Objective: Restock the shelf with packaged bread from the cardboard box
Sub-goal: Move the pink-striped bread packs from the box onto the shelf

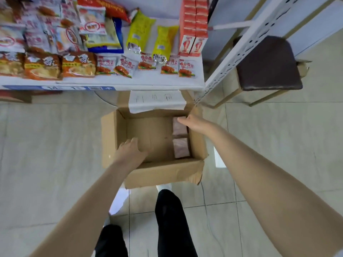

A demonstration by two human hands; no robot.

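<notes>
The left hand reaches into the open cardboard box over its near-left corner. Its fingers are spread a little apart and loosely bent, and they hold nothing; below them is the bare brown bottom of the box.

The right hand is at the far-right corner of the box. Its fingers lie close together and nearly straight, pointing left over the far end of a pinkish bread pack. The blur hides whether the fingertips touch the pack, and the thumb cannot be seen. A second bread pack lies just nearer than those fingers, against the same right wall and touching the first.

Beyond both sets of fingertips, past the far flap with its white paper label, the white shelf carries rows of packaged snacks. Right of the right fingers stands a dark-cushioned stool.
</notes>
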